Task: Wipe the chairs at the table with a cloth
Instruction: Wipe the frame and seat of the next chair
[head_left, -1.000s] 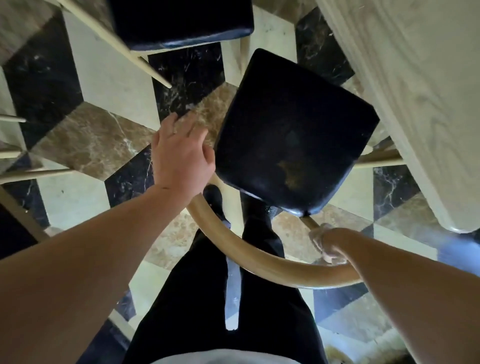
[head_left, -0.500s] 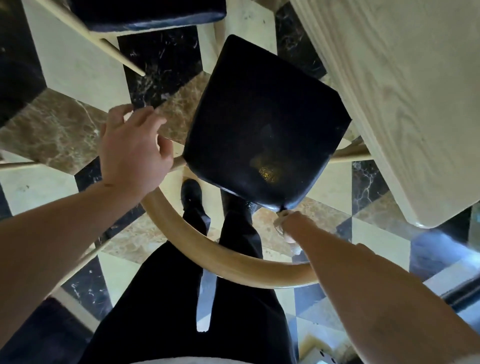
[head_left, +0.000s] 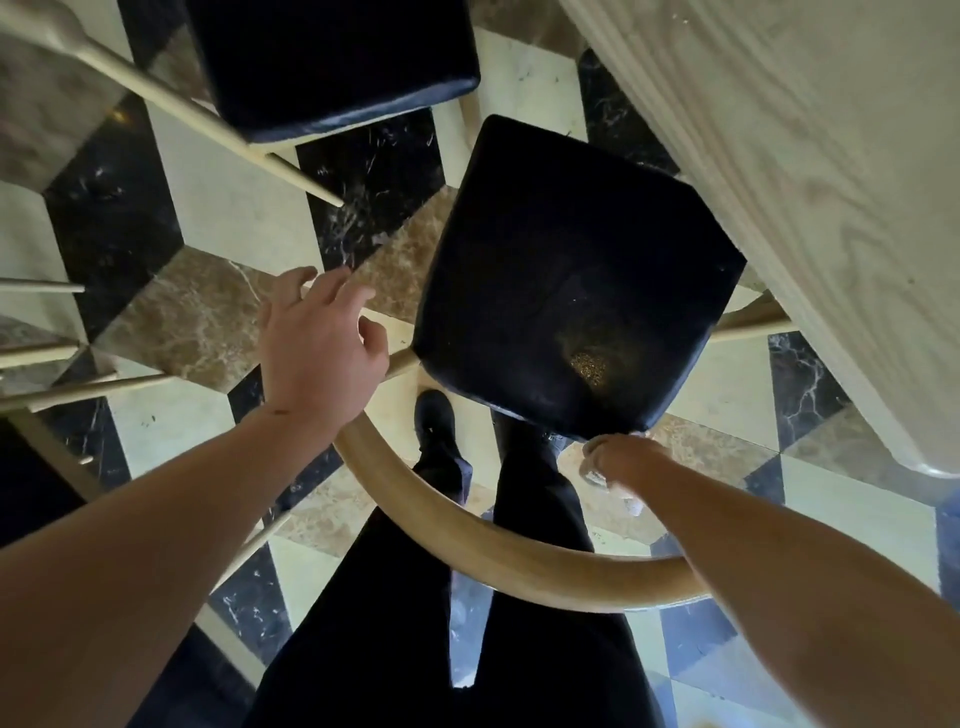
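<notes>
Directly below me stands a chair with a black padded seat (head_left: 571, 291) and a curved light wooden backrest (head_left: 519, 561). My left hand (head_left: 322, 343) hovers over the left end of the backrest, fingers spread, holding nothing. My right hand (head_left: 618, 462) reaches down inside the backrest to the seat's rear edge. It is closed around a small pale cloth (head_left: 595, 475), of which only bits show between the fingers. A dull yellowish patch (head_left: 587, 366) marks the seat near its rear.
A pale wooden table (head_left: 805, 182) overhangs the chair on the right. A second black-seated chair (head_left: 332, 67) stands ahead at the top left. Pale rungs of a third chair (head_left: 52, 353) enter from the left. My dark-trousered legs stand behind the backrest on a marble tile floor.
My right hand has moved from the backrest rail down to the seat's rear edge. My left hand has lifted off the rail's left end and its fingers have spread.
</notes>
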